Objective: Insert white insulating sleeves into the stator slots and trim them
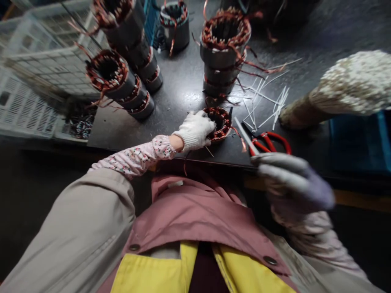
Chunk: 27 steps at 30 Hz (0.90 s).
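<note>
My left hand, in a white knit glove, grips the left rim of a small copper-wound stator that lies on the dark bench near its front edge. My right hand, in a grey glove and blurred by motion, pinches one end of a thin white sleeve strip that slants up toward the stator. Red-handled scissors lie on the bench just past my right hand.
Stacks of wound stators stand behind: one at centre, two at the left, one at the back. Loose white strips lie scattered at the right. Another person's gloved hand and speckled sleeve rest at the right. White plastic crates sit at the left.
</note>
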Each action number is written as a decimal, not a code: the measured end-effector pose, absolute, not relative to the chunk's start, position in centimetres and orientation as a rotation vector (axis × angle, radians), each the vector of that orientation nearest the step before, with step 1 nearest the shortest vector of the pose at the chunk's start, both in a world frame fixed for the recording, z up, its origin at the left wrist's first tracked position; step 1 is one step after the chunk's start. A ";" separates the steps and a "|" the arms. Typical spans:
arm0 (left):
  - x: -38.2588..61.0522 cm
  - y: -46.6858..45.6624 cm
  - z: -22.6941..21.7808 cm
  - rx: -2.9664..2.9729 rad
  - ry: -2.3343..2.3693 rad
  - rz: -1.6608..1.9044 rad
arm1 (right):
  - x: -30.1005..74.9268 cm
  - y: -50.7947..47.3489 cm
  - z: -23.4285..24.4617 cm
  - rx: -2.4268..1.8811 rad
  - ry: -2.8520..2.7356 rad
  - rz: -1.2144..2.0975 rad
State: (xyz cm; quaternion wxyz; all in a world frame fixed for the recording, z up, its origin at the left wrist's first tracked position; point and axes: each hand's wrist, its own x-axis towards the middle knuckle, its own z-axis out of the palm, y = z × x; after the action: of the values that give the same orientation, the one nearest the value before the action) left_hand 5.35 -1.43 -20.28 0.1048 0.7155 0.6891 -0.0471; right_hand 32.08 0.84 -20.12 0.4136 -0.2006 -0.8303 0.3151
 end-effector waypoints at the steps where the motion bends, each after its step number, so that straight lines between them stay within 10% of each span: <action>1: 5.6 -1.6 -20.6 2.080 2.051 -0.084 | 31.7 -0.4 -20.9 -0.444 -2.107 0.787; 27: 6.2 -3.7 -25.2 1.908 2.049 0.760 | 23.1 -0.1 -29.6 -0.723 -1.811 0.853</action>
State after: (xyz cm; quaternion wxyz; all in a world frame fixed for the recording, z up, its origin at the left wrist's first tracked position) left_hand 6.21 -3.74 -25.24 0.1199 0.6530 0.7012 0.2600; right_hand 23.11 -0.14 -29.61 0.4854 -0.2971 -0.7439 0.3504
